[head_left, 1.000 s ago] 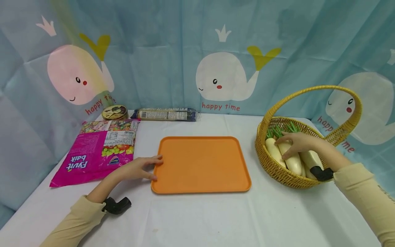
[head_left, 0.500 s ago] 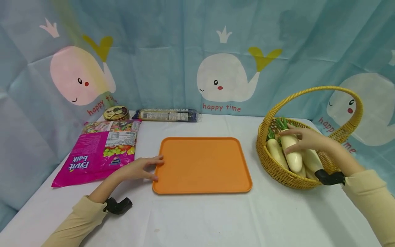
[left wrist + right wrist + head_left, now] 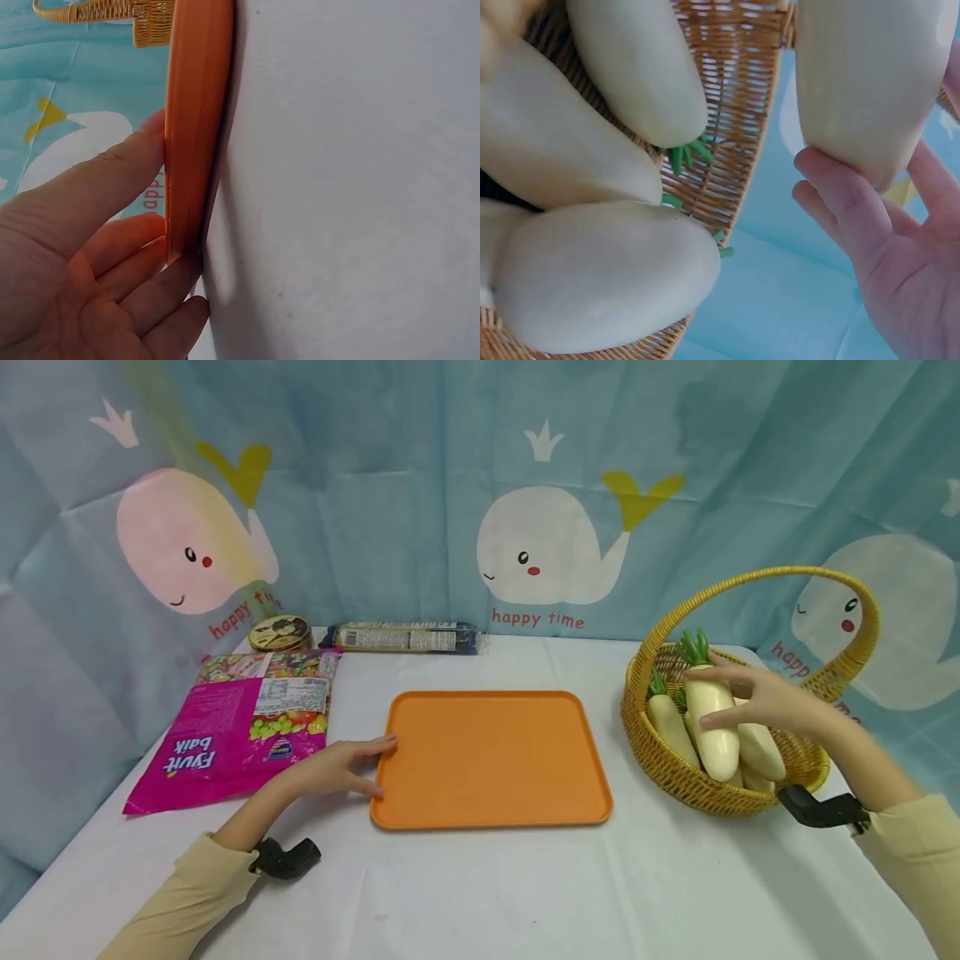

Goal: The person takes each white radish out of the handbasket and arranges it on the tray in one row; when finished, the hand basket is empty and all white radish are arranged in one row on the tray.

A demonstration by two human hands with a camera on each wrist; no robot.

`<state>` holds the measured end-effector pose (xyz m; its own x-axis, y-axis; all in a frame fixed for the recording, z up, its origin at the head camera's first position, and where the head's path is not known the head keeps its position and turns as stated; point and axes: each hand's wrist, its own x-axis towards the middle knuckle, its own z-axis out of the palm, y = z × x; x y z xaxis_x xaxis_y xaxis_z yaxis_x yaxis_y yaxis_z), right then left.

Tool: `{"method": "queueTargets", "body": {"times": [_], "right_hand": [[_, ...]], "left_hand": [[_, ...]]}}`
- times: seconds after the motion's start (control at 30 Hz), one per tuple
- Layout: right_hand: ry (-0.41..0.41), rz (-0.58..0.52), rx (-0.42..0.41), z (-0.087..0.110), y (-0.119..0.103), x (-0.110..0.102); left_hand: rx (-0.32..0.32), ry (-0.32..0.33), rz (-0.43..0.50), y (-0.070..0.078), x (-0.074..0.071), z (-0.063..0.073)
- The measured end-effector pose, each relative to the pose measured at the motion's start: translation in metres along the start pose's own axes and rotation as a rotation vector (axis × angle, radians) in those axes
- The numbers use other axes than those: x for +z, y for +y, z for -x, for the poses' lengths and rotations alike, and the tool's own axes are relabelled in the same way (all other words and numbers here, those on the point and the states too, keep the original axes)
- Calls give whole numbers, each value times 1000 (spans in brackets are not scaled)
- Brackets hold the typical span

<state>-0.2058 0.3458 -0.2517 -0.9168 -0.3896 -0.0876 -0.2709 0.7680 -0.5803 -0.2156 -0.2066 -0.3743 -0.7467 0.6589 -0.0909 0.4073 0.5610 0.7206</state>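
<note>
In the head view, my right hand (image 3: 768, 697) holds a white radish (image 3: 708, 695) with green leaf stubs, thumb on one side and fingers on the other. That radish is tilted above several other white radishes (image 3: 671, 727) in a yellow wicker basket (image 3: 660, 777). The right wrist view shows the held radish (image 3: 870, 82) apart from the ones below, its leafy end out of sight. At the left edge of an orange tray (image 3: 491, 760), my left hand (image 3: 333, 768) rests with relaxed fingers. Its thumb and fingertips touch the tray's rim in the left wrist view.
A pink candy bag (image 3: 232, 727) lies left of the tray. Behind it are a round tin (image 3: 279, 632) and a long blue-and-clear packet (image 3: 405, 638) along the curtain. The basket's tall handle (image 3: 757, 575) arches over the radishes. White cloth (image 3: 480, 893) covers the table.
My right hand has raised the radish from among the others and drawn it slightly right, its leaves now above the basket's rim. The left hand and the tray have stayed in place.
</note>
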Motion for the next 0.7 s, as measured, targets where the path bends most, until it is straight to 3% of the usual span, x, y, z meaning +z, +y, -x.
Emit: {"method": "queueTargets", "body": {"times": [0.27, 0.5, 0.7], "right_hand": [[39, -71, -38, 21, -7, 16], [59, -124, -57, 41, -11, 28], [40, -229, -85, 52, -19, 36]], "left_hand": [[37, 66, 77, -7, 0, 3], [49, 12, 84, -10, 0, 0], [37, 14, 86, -8, 1, 0]]}}
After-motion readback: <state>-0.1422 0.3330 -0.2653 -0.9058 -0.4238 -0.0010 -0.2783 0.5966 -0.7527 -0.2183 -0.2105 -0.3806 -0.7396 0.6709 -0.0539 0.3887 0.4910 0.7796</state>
